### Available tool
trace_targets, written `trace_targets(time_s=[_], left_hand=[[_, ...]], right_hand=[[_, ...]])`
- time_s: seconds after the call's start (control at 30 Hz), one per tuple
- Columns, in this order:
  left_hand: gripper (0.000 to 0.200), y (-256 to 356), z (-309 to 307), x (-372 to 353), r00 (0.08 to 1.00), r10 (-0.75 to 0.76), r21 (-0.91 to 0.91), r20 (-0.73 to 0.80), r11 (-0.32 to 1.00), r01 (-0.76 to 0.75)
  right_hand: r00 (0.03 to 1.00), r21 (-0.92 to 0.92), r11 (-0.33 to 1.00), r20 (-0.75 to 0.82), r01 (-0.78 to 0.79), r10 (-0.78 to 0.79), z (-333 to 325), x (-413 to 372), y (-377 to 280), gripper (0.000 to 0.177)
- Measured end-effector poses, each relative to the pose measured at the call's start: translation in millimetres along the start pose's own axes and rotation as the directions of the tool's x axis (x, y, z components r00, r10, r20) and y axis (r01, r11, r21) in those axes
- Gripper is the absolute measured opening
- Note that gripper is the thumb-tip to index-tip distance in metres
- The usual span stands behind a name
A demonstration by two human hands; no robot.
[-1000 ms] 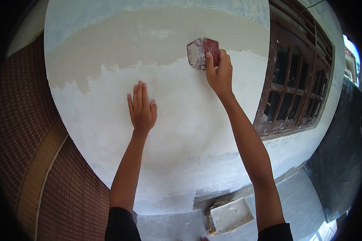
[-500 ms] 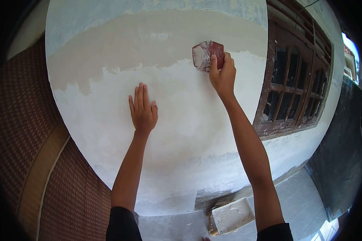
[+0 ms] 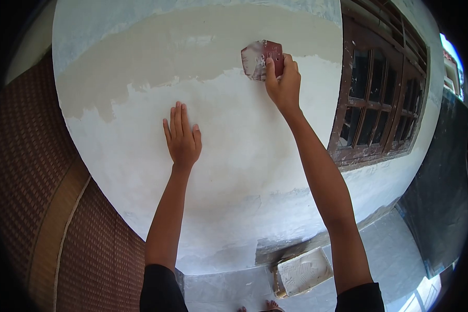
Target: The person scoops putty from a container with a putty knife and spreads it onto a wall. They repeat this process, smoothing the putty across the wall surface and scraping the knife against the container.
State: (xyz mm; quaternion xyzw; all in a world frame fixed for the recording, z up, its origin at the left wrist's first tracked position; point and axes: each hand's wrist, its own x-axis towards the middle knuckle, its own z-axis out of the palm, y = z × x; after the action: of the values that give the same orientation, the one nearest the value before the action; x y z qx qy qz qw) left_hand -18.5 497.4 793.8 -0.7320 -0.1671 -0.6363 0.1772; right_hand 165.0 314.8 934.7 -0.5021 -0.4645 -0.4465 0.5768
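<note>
My right hand (image 3: 285, 82) grips a dark red scraper (image 3: 273, 50), thumb on its near face and fingers behind its right edge. Whitish filler smears much of the scraper's left part. The blade lies over the border between a beige-grey band (image 3: 156, 49) and the whiter coat below it on the wall (image 3: 229, 135). Lower and to the left, my left hand (image 3: 183, 136) rests flat on the white coat, fingers pointing up and slightly spread, holding nothing.
A brown wooden window (image 3: 369, 99) with dark panes is set in the wall at right. On the grey tiled floor (image 3: 221, 288) stands a tray of white filler (image 3: 306, 271), close to the wall's foot. Brown woven panels (image 3: 96, 249) line the left side. Bare toes show at the bottom edge.
The view has tilted slightly down, bringing more toes into sight. The scraper and my right hand have shifted a little up and left in view; my left hand stays flat on the wall.
</note>
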Motion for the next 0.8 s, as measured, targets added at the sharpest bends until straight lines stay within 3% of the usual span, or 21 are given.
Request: trace_targets(time_s=[0.1,0.13,0.2,0.3,0.33,0.43,0.53,0.6,0.63,0.73,0.8], left_hand=[[0.061,-1.1,1.5,0.1,1.0,0.007,-0.002,-0.015,1.0,-0.007],[0.061,-0.7,1.6,0.1,1.0,0.011,-0.002,-0.026,1.0,-0.011],[0.061,0.8,-0.1,-0.7,1.0,0.0,0.0,-0.021,1.0,0.0],[0.061,1.6,0.1,0.7,1.0,0.0,0.005,-0.019,1.0,0.0],[0.061,1.0,-0.2,0.5,1.0,0.008,0.009,-0.021,1.0,-0.007],[0.061,-0.1,-0.4,-0.1,1.0,0.004,0.007,-0.013,1.0,-0.004],[0.06,-1.1,0.3,-0.3,1.0,0.014,0.0,-0.022,1.0,-0.014],[0.06,0.9,-0.7,0.0,1.0,0.007,0.003,-0.018,1.0,-0.007],[0.06,1.1,-1.2,0.4,1.0,0.003,0.004,-0.017,1.0,-0.002],[0.06,0.9,-0.7,-0.4,1.0,0.002,-0.003,-0.016,1.0,-0.002],[0.06,1.2,-1.3,-1.7,1.0,0.002,-0.004,-0.01,1.0,-0.002]], right_hand=[[0.953,0.103,0.96,-0.132,-0.262,0.274,-20.8,-3.9,18.4,0.031],[0.941,0.099,0.957,-0.18,-0.273,0.287,-27.1,-5.3,18.2,0.029],[0.949,0.217,0.952,-0.183,-0.215,0.256,-27.7,-8.3,15.2,0.027],[0.995,0.141,0.99,-0.098,0.007,0.007,-9.8,-8.7,-12.8,0.022],[1.0,0.108,0.994,-0.017,-0.009,0.01,-5.2,-7.2,-19.4,0.023],[1.0,-0.023,1.0,-0.002,0.015,-0.015,9.1,-4.0,-7.6,0.025],[0.982,0.026,0.99,-0.126,-0.137,0.139,-7.8,-2.3,5.6,0.026],[0.932,0.137,0.956,-0.221,-0.261,0.286,-19.5,-4.5,7.9,0.025],[0.925,0.23,0.94,-0.228,-0.251,0.303,-23.4,-6.1,4.4,0.024],[0.984,0.23,0.964,-0.085,-0.132,0.155,-10.4,-9.6,-7.5,0.024],[0.997,0.116,0.99,-0.003,-0.075,0.075,3.3,-8.4,-20.0,0.025]])
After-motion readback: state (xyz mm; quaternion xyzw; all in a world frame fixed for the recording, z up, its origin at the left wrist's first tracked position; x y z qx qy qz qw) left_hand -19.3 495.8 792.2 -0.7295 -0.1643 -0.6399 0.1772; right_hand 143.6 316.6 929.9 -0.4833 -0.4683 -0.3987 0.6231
